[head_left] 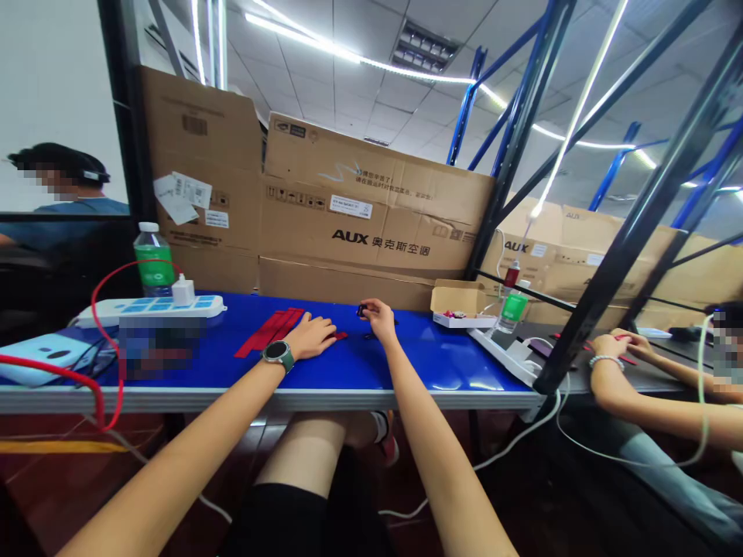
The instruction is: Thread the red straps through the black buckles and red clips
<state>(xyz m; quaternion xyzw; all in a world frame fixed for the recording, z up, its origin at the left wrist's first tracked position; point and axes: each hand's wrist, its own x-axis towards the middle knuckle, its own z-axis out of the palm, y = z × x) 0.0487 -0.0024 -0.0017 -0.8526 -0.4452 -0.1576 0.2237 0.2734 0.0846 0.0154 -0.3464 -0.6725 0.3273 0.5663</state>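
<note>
My left hand (310,337) lies flat on the blue table (441,363), fingers together, their tips touching or just beside a small red piece (340,336), with red strips (270,331) just left of the hand. Near it but apart, my right hand (377,319) pinches a small dark part (363,310) between finger and thumb, too small to make out. The table's front edge runs below my wrists, and a small open carton (458,300) sits well to my right, with a power strip (151,308) well to my left.
</note>
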